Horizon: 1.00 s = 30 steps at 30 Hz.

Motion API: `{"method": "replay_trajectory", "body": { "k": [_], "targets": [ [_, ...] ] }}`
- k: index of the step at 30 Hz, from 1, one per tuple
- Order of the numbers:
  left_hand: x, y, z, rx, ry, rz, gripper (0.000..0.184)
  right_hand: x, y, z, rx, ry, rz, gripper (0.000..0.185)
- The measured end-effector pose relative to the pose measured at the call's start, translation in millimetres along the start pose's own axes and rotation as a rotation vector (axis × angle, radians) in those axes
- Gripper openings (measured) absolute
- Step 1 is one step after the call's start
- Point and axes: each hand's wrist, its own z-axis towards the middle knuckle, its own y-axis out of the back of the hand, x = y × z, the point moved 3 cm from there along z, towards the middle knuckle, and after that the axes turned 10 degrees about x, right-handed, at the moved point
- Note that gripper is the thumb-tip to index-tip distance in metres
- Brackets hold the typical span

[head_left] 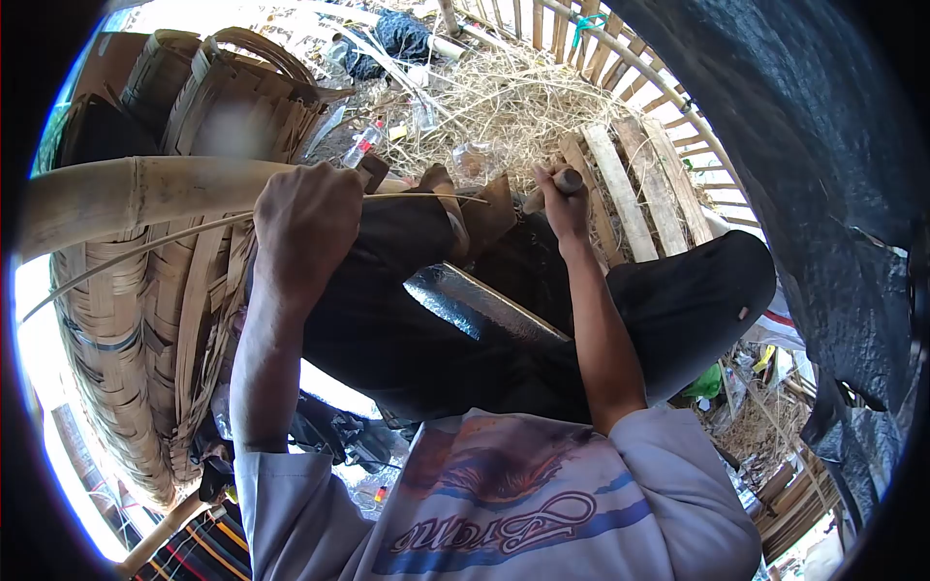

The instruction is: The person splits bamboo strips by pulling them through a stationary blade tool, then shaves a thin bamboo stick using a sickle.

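Note:
My left hand (308, 218) is closed in a fist around a thin bamboo strip (145, 250). The strip runs from the far left, through the fist, to a tip near the middle of the view. Just behind that fist lies a thick bamboo pole (194, 184). My right hand (564, 208) grips a tool by its round wooden handle (569, 181); the rest of the tool cannot be made out. Between my legs, on the dark trousers (387, 290), rests a flat shiny metal piece (484, 302).
Woven bamboo baskets (126, 368) stack up at left. Ahead lie straw (513, 107), a plastic bottle (364, 142) and wooden planks (639, 179). A bamboo slat fence (668, 92) curves behind them. Dark plastic sheeting (804, 145) hangs at right.

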Motion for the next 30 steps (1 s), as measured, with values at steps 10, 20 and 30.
{"method": "replay_trajectory", "body": {
  "k": [10,20,30],
  "targets": [
    [5,1,-1,-0.283,-0.207,-0.029,0.006,25,-39,-3,-0.162,0.450,0.441,0.015],
    [0,2,-3,-0.210,-0.199,-0.044,0.004,54,-68,-26,-0.015,0.509,0.322,0.016],
    [-5,5,-6,-0.237,-0.237,-0.067,0.004,26,-55,-20,0.014,0.510,0.320,0.015]
  ]
}}
